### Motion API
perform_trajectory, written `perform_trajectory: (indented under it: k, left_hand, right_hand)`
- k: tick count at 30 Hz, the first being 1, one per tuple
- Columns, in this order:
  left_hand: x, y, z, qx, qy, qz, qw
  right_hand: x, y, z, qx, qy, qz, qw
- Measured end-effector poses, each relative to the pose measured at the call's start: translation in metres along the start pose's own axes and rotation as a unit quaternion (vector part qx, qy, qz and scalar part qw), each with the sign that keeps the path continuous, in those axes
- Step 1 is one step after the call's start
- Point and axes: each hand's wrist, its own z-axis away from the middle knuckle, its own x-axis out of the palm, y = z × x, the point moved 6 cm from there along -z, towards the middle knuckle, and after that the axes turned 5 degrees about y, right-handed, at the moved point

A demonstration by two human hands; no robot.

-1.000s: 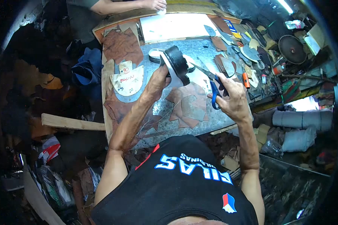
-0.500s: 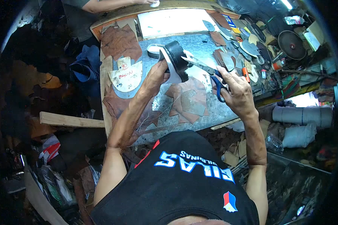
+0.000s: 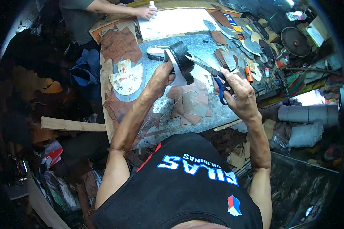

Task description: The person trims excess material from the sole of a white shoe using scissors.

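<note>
My left hand grips a sandal with a white sole and a wide black upper, held on edge above the metal-topped table. Fingers of that hand are partly hidden behind the sole. In my right hand is a pair of scissors with dark blue handles, fingers through the loops. Its blades point left, with the tips right at the sandal's black upper. Just behind the sandal shows a white-topped sole with a dark edge.
Brown leather pieces and a marked pattern piece lie at the left. More leather scraps are below my hands. Tools, patterns and an orange lighter-like item crowd the right. Across the table, another person's hand holds a small white bottle by a white board.
The sandal has turned slightly and the scissors' blades have drawn closer together at its upper. The other person's arm has reached further in over the white board.
</note>
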Motion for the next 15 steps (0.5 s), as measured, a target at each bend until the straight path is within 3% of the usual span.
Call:
perform_trajectory:
  k: [7, 10, 13, 15]
  left_hand:
    - [0.0, -0.015, -0.013, 0.005, -0.029, 0.022, 0.999]
    - [-0.003, -0.017, -0.013, -0.021, 0.016, 0.008, 1.0]
    - [0.005, -0.021, -0.018, -0.01, -0.037, 0.005, 0.999]
    - [0.011, -0.021, -0.02, 0.029, 0.073, 0.055, 0.995]
  right_hand:
    - [-0.014, 0.006, 0.0, 0.042, -0.041, 0.003, 0.998]
    - [-0.012, 0.006, 0.003, 0.034, -0.039, 0.007, 0.999]
    - [-0.012, 0.005, 0.005, 0.02, -0.02, 0.012, 1.0]
    - [-0.013, 0.005, 0.006, 0.015, -0.011, 0.021, 1.0]
